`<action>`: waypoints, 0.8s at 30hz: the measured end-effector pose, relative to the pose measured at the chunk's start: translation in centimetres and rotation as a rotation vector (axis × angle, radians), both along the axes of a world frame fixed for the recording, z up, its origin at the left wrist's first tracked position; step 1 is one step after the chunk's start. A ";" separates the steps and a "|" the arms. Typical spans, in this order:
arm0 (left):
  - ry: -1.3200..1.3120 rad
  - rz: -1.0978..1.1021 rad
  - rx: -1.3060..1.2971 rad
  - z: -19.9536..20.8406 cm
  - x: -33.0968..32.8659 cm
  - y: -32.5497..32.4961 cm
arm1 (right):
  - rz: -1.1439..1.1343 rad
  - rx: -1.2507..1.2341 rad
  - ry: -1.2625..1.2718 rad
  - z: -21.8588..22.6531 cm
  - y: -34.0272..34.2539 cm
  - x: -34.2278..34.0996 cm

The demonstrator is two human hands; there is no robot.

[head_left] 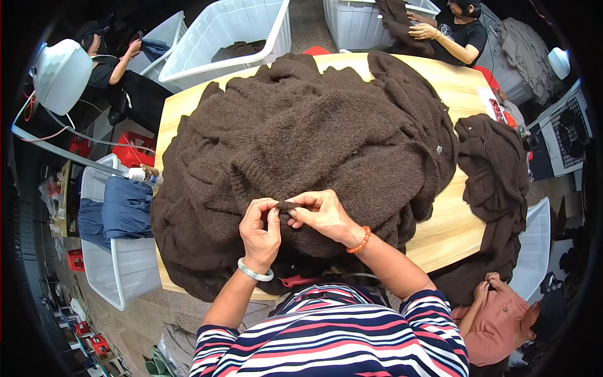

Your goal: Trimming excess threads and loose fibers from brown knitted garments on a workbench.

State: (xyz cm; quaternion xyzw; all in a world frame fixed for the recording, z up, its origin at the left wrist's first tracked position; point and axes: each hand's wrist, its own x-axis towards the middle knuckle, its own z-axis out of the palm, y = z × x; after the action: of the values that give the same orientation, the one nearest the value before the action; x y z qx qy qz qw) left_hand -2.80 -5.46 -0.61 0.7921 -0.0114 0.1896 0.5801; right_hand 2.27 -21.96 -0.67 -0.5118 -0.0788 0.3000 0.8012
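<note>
We see a dark brown, fuzzy cloth (326, 132) heaped in loose wrinkles across the wooden table (449, 235), a small bit pinched up near its near side.

The head view looks from the left of two fisheye cameras on the person's head, above the striped shirt (333, 339) at the near edge. It faces steeply down and forward onto the table (449, 235), with the left hand (259, 235) and right hand (328, 218) at close range, and its wide field reaches a far white bin (251, 22).
</note>
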 end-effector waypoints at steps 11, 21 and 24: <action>0.031 0.101 -0.265 -0.1 -0.5 -1.6 | -0.155 -0.145 -0.092 -0.3 0.8 -1.1; 0.034 0.038 0.112 1.0 -1.1 -0.2 | -0.209 -0.026 -0.152 0.1 1.0 -1.9; 0.010 0.009 0.063 0.5 -1.1 -0.5 | -0.163 0.026 0.025 -0.2 0.8 -1.6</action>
State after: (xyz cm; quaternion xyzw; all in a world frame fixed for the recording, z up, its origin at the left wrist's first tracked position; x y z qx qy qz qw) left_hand -3.91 -5.95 -0.09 0.8111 -0.0107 0.1878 0.5539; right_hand 0.64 -21.19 -0.91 -0.5022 -0.0306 0.2393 0.8304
